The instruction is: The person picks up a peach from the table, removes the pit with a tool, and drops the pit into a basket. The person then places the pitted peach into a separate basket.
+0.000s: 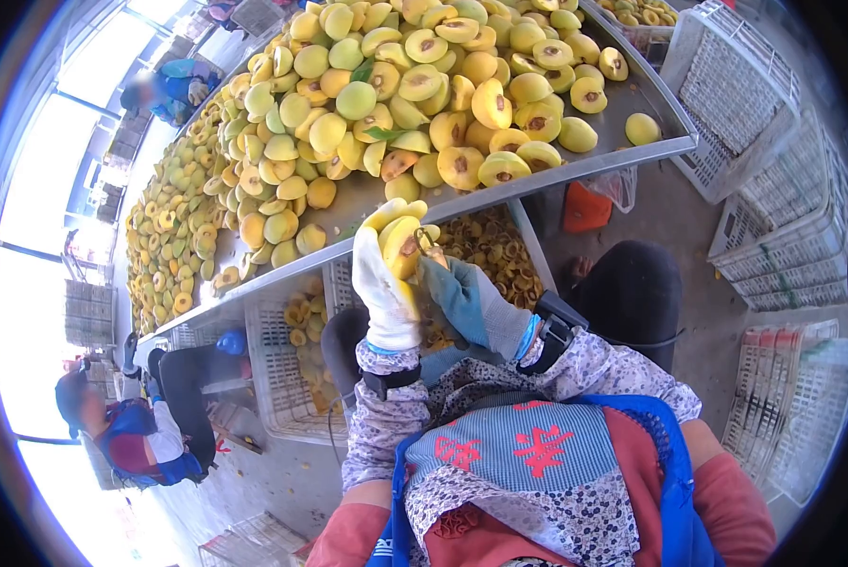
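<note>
My left hand, in a white glove with yellow stains, is closed around a yellow peach half, its cut face turned to the right. In a blue and grey glove, my right hand grips a small pitting tool with a metal loop. The loop is at the cut face, close to the pit hollow; the tool's handle is hidden in the fingers. Both hands are just in front of the metal table's edge, below a large heap of halved peaches.
Under the table, one crate holds many scraps and another crate holds peach halves. White plastic crates are stacked at the right. An orange-red bag lies beneath the table. Two people sit along the left side.
</note>
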Motion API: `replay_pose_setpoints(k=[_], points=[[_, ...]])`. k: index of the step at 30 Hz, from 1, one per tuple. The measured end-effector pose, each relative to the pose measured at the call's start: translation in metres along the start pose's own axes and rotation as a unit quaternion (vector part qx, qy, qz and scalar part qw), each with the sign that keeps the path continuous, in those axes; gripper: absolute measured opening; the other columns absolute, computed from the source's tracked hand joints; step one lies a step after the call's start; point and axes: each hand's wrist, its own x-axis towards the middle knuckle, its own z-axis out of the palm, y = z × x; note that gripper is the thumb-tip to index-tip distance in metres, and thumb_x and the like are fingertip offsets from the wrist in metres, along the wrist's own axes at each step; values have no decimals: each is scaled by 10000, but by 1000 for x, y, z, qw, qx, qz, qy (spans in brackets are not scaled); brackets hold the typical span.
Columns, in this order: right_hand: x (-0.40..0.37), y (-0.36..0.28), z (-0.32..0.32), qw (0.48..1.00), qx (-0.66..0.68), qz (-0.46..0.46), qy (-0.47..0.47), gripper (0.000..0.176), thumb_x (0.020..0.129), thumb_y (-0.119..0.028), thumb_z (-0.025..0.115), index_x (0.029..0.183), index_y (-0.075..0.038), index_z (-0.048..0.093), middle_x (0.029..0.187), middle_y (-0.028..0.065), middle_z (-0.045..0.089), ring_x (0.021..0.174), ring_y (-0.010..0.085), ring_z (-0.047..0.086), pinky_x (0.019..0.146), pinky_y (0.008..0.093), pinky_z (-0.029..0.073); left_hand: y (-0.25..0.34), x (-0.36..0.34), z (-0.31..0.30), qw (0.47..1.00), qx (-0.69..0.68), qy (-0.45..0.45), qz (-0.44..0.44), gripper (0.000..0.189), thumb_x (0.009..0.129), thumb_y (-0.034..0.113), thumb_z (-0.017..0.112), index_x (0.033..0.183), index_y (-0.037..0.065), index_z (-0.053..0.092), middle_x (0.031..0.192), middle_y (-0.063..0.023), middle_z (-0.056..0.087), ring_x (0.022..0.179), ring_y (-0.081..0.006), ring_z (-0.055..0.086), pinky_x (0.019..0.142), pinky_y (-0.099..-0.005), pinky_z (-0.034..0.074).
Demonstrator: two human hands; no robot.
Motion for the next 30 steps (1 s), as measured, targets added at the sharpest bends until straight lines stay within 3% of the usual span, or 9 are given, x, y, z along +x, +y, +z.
replay_pose_setpoints(k=[6,8,11,14,17,20,22,24,30], points=[[11,36,-5,998,-34,-51,3,422,1042,-395,453,1086,-6,610,831,12,629,726,59,548,619,240,466,5,-7,15,948,-242,110,-177,252,912,29,598,1155,-21,550,1102,-152,653,778,-201,689,676,-264,561],[13,37,-7,998,-29,-60,2,466,1024,-424,481,1103,15,617,878,66,661,771,93,583,661,277,501,4,-5,11,831,-460,132,-284,291,934,27,570,1210,-34,500,1111,-175,640,784,-178,665,675,-253,545],[14,34,-11,997,-69,-39,-3,486,1014,-443,491,1096,20,615,847,72,660,722,116,598,619,291,501,-4,-14,22,965,-206,106,-126,321,932,24,569,1234,-39,476,1122,-197,631,791,-166,648,676,-265,542],[15,36,-14,995,-95,1,-15,512,1003,-463,500,1104,26,613,815,87,660,685,138,609,585,307,497,-2,-13,12,899,-345,88,-254,542,1042,459,329,1241,-4,528,1165,-181,642,912,-271,664,814,-364,549],[16,36,-15,994,-106,-10,-3,540,995,-485,501,1105,31,616,781,94,652,643,142,604,550,304,482,-4,-13,15,942,-257,76,-201,266,929,15,566,1179,-46,499,1093,-173,657,784,-186,681,669,-275,569],[15,34,-19,988,-147,44,-5,558,992,-495,504,1103,39,620,768,89,648,632,127,589,542,288,469,1,-8,-1,928,-280,-6,-245,158,926,19,570,1074,-36,556,1082,-158,667,786,-182,691,665,-281,583],[13,43,-14,983,-152,-101,9,563,987,-513,509,1072,30,630,746,67,632,603,118,565,525,273,448,7,-5,-3,912,-302,9,-276,93,905,-5,580,996,-21,586,1082,-141,668,785,-184,694,656,-292,593],[4,27,-7,999,-50,5,-21,482,1003,-491,499,1016,-28,634,712,15,599,566,76,521,491,241,412,-2,-7,1,889,-326,60,-317,115,886,-47,579,994,-11,581,1075,-133,669,793,-197,699,648,-296,596],[1,22,-13,978,94,171,-69,419,999,-518,500,973,-118,622,661,-58,557,442,30,425,375,172,302,-5,-7,3,852,-349,50,-387,413,1014,364,466,1144,-1,608,1027,-152,685,809,-246,681,698,-354,581]])
